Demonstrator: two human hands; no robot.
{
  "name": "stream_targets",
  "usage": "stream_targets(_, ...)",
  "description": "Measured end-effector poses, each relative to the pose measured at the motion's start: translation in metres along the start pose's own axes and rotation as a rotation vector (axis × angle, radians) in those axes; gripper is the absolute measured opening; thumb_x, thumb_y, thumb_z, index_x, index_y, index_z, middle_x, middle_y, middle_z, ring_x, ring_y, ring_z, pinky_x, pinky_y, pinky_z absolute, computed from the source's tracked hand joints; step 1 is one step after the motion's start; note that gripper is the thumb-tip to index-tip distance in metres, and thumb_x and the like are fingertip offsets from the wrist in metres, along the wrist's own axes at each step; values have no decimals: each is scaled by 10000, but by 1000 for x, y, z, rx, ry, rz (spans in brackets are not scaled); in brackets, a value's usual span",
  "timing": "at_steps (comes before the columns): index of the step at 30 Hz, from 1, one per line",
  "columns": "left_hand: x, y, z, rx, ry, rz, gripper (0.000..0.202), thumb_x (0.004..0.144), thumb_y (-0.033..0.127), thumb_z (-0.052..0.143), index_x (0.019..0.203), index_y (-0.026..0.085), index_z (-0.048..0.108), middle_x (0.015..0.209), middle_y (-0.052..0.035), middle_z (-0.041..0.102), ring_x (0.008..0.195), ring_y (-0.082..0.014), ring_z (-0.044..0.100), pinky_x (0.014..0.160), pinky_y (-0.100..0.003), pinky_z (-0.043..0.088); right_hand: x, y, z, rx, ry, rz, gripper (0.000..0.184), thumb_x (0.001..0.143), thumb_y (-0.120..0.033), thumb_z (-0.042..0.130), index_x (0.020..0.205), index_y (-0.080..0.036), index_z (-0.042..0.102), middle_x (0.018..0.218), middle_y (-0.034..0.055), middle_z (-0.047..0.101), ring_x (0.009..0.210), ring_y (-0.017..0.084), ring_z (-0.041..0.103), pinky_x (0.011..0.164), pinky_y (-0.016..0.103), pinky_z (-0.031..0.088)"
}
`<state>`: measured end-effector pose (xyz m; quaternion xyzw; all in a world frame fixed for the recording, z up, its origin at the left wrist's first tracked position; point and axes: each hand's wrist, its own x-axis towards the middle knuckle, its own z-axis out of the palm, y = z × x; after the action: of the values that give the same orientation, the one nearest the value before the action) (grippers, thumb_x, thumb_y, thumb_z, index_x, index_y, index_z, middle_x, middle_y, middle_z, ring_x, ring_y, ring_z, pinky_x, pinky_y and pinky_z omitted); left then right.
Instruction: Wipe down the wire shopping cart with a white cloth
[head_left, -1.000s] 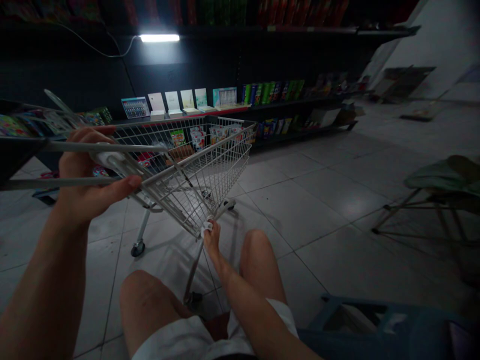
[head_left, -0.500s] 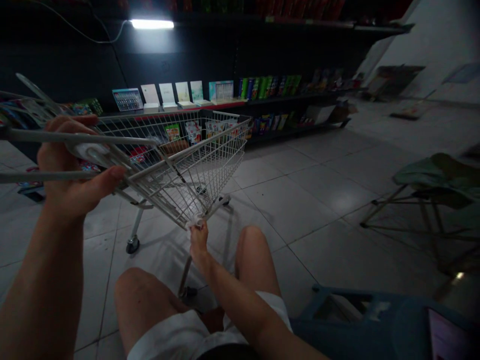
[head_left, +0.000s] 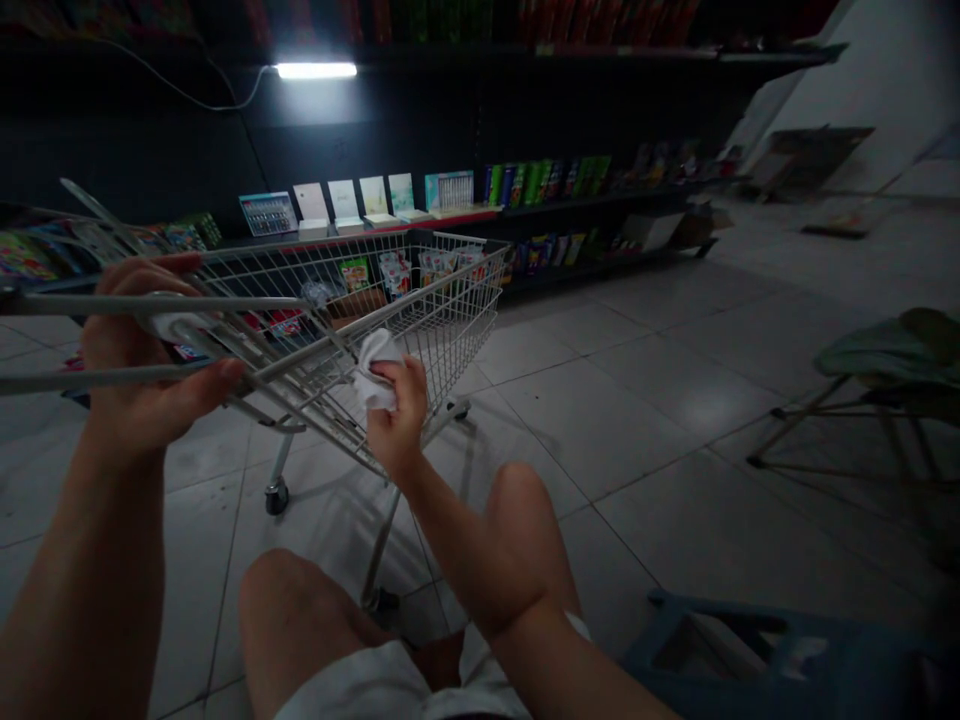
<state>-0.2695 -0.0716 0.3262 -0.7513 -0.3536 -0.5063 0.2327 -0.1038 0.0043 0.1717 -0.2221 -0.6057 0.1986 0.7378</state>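
A white wire shopping cart is tilted up in front of me, with its castors on the tiles. My left hand grips a white cloth against the cart's long metal bars at the left. My right hand is at the side of the basket, pressing a second white cloth to the wire rail. Colourful packets show through the mesh, and I cannot tell whether they lie in the basket or behind it.
Dark shelves with cards and packets run along the back. A folding chair with a green seat stands at the right. A blue plastic crate sits at the lower right, and my bare knees are below the cart.
My right hand has moved up from the basket's lower corner to its side rail, with more of its cloth showing. My left hand has stayed on the bars.
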Motion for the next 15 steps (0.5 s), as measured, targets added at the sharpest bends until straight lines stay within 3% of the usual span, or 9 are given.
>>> stream_targets(3,1,1,-3,-33,-12,-53,332,624,433,770,828,237,594,818,-2,508,1057,-289,632,1025,-517,468,24,-13,4,-55,-122,-152,297,819,-149,481,1057,-242,633,1202,68,511,1148,212,502,995,373,446)
stream_targets(6,0,-2,-7,-55,-9,-78,351,605,422,793,835,235,605,822,-2,517,1070,-294,634,1034,-520,465,7,20,0,-109,-189,-164,358,777,-120,479,1077,-232,637,1208,84,500,1152,223,491,998,380,453)
stream_targets(10,-2,-14,-17,-56,-14,-81,359,599,439,788,837,237,610,814,-8,532,1070,-308,633,1042,-539,459,-28,68,-13,-136,-219,-62,401,690,-94,452,1036,-175,638,1040,94,541,1042,227,515,952,381,468)
stream_targets(12,-2,-20,-22,-44,-23,-74,327,620,432,767,830,242,603,803,-8,542,1077,-309,632,1059,-547,442,-23,64,-14,-160,-247,-42,416,689,-93,457,1056,-174,636,1041,89,541,1037,225,518,952,375,467)
stream_targets(15,-2,-22,-26,-20,-27,-94,320,638,419,738,862,245,589,911,-35,602,1125,-306,612,1089,-537,409,14,33,-3,-147,-257,-110,495,713,-77,478,1171,-208,609,1210,81,496,1151,222,485,1024,373,440)
